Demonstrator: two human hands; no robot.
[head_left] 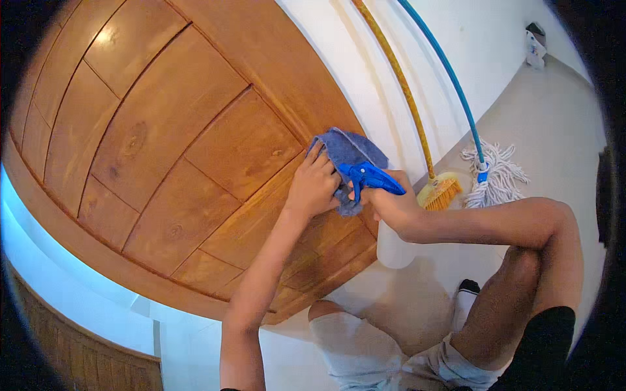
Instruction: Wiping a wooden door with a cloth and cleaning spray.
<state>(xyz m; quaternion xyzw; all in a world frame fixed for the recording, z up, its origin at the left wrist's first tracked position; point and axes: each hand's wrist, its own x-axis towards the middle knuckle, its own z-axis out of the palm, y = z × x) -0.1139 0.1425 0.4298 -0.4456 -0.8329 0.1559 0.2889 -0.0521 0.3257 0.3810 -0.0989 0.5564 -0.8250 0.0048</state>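
Observation:
Before me is a brown wooden panelled door with dark grooves between its panels. My left hand holds a blue cloth against the lower part of the wood, near its right side. In my right hand is a spray bottle with a blue trigger head and a whitish body. The head points left, close to the cloth and my left fingers. My right fingers wrap the bottle's neck, and part of the bottle is hidden behind my hand and wrist.
A broom with orange bristles and a yellow handle leans on the white wall. Beside it stands a string mop with a blue handle. A plastic bag lies in the far corner. My bent knees are over the pale floor.

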